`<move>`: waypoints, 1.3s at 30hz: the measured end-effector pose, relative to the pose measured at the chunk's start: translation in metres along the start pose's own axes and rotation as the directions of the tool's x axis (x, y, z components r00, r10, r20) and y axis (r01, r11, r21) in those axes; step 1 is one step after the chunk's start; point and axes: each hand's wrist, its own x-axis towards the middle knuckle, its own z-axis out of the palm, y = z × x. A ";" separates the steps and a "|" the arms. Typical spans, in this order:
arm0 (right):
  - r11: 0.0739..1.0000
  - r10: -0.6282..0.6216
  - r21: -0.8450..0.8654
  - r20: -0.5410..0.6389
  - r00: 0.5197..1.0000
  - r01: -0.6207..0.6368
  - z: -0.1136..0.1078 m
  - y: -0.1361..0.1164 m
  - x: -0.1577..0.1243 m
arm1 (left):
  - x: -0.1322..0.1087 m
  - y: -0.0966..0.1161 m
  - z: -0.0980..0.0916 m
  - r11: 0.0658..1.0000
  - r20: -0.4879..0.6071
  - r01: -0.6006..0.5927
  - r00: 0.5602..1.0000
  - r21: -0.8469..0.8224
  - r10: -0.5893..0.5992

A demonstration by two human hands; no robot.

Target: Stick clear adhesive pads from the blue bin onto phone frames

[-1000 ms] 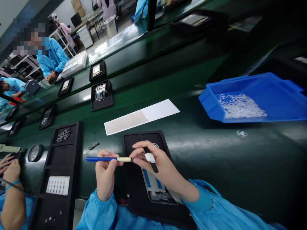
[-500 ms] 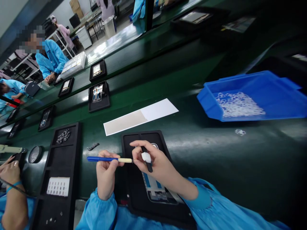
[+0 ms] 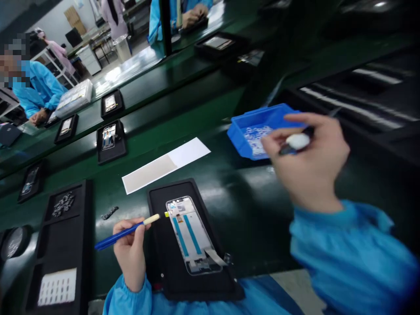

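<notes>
My left hand [image 3: 129,249] pinches a blue pen-like tool [image 3: 120,236] with a cream end, which points at the upper left of a phone frame. The opened phone frame [image 3: 192,232], with two blue strips and a loose flex cable, lies in a black tray [image 3: 160,262]. My right hand [image 3: 311,162] is up at the right, closed on a slim black tool with a white wrap [image 3: 298,141]; its exact kind is unclear. Behind that hand is a blue bin [image 3: 241,140] of small white clear-edged pieces, partly hidden. Whether the hand touches the bin I cannot tell.
A white card [image 3: 193,153] with a beige part lies beyond the tray. At left stands a black compartment tray [image 3: 83,236] with dark small parts and a white sheet [image 3: 57,286]. More phone trays [image 3: 113,155] line the bench. A co-worker in blue [image 3: 39,83] sits across.
My right hand has moved from beside the blue tool's cream end, over the phone, away to the right beside the blue bin. My left hand keeps the blue tool, now tilted. The view has shifted right.
</notes>
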 end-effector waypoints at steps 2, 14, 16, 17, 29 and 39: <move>0.958 0.080 -0.278 0.028 0.996 -0.069 -0.008 0.026 0.039 | 0.001 0.001 0.002 0.999 0.020 -0.029 0.999 0.019 0.028; 0.964 -0.245 0.248 0.689 0.682 0.096 0.023 -0.015 -0.060 | 0.005 0.016 0.019 0.907 0.333 -0.239 0.936 0.348 0.118; 0.959 -0.273 0.263 0.755 0.596 0.106 0.028 -0.017 -0.074 | 0.006 0.013 0.025 0.896 0.363 -0.262 0.923 0.360 0.124; 0.958 -0.278 0.264 0.762 0.584 0.113 0.030 -0.015 -0.078 | 0.008 0.012 0.029 0.887 0.378 -0.278 0.917 0.368 0.131; 0.946 -0.311 0.310 0.788 0.531 0.095 0.034 -0.005 -0.082 | 0.029 0.016 0.062 0.712 0.607 -0.519 0.778 0.473 0.163; 0.950 -0.302 0.297 0.808 0.506 0.093 0.029 -0.007 -0.078 | 0.031 0.019 0.069 0.675 0.635 -0.542 0.760 0.501 0.140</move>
